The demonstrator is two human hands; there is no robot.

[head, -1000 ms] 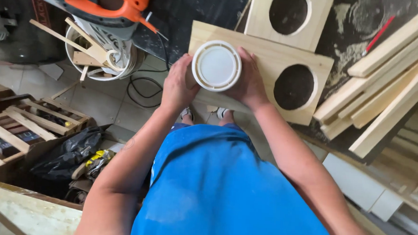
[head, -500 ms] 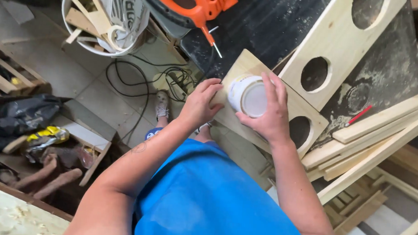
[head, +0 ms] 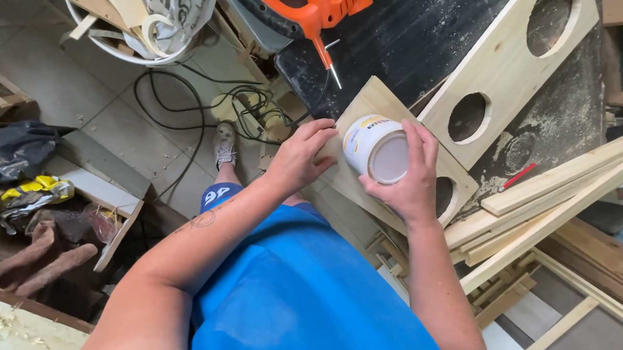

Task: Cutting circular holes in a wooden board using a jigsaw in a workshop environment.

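Seen from above, the right hand [head: 405, 178] wraps its fingers around a white can [head: 375, 148], holding it over a pale board [head: 372, 107] with a round hole. The can lies tilted, its long axis running from upper left to lower right, its flat round end facing lower right. The left hand [head: 302, 157] rests on the board beside the can, fingers loosely spread, its fingertips beside the can.
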